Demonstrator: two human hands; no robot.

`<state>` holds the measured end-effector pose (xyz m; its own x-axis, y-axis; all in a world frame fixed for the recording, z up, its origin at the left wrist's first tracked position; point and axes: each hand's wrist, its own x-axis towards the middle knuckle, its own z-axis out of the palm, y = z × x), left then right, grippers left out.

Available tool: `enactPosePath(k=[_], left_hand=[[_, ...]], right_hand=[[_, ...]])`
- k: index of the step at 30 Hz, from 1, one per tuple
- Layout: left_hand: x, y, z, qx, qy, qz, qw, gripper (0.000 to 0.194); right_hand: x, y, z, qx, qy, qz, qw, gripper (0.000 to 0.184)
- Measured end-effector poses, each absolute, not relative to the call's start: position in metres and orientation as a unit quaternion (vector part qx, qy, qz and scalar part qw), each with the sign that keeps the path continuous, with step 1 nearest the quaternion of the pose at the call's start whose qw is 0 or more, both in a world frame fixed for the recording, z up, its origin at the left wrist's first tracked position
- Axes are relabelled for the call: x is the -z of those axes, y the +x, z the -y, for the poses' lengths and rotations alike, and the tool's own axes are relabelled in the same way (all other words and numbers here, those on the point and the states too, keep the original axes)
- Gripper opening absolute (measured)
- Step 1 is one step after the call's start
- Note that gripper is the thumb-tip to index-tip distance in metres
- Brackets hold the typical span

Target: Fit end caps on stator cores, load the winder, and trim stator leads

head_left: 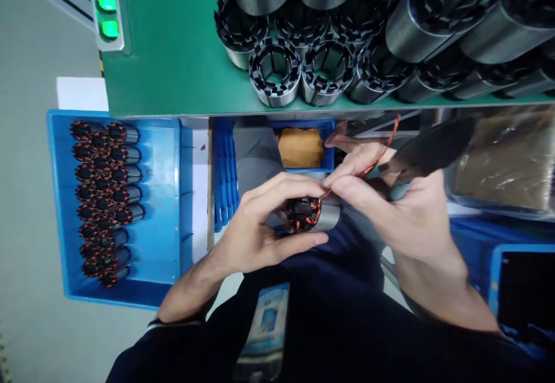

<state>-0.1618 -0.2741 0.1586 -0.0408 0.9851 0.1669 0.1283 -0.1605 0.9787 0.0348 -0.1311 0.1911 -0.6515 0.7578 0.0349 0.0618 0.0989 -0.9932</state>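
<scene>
Beside bench (165,54), left hand (264,221) grasps stator (328,215), right hand (399,209) pinches wire (372,168), cradles tool (433,146); wire-handling step apparently underway, next seemingly calling for steady pinch.

Head view, facing down, near hands (255,218)

The worker has on a very dark shirt (338,325), navy going to black, its short left sleeve (173,339) stopping near the elbow with a thin pale line at the hem. A flat badge (267,322) hangs on the front, light blue and white with a deeper blue square in it and dark at one end, its print too blurred for me to read. One trouser leg (258,149) shows plain grey. The left forearm (197,285) and right forearm (446,293) are bare.
</scene>
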Motion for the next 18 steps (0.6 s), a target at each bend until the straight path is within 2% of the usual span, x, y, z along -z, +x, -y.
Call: enactPosePath(k=[5,7,10,14,18], left_hand=[[-0.141,-0.155,0.27,-0.56,0.545,-0.515,0.352,0.07],[-0.133,-0.15,0.268,-0.579,0.53,-0.513,0.347,0.065],[-0.128,-0.141,0.268,-0.601,0.469,-0.498,0.412,0.054],[-0.135,-0.128,0.267,-0.647,0.297,-0.459,0.532,0.029],[-0.146,-0.115,0.262,-0.658,0.157,-0.425,0.601,0.035]], right_hand=[[-0.167,0.043,0.13,-0.762,-0.307,0.516,0.243,0.032],[-0.164,0.042,0.132,-0.778,-0.322,0.488,0.23,0.035],[-0.169,0.038,0.14,-0.72,-0.342,0.549,0.253,0.025],[-0.171,0.029,0.151,-0.598,-0.335,0.664,0.298,0.015],[-0.159,0.021,0.156,-0.449,-0.305,0.738,0.402,0.013]])
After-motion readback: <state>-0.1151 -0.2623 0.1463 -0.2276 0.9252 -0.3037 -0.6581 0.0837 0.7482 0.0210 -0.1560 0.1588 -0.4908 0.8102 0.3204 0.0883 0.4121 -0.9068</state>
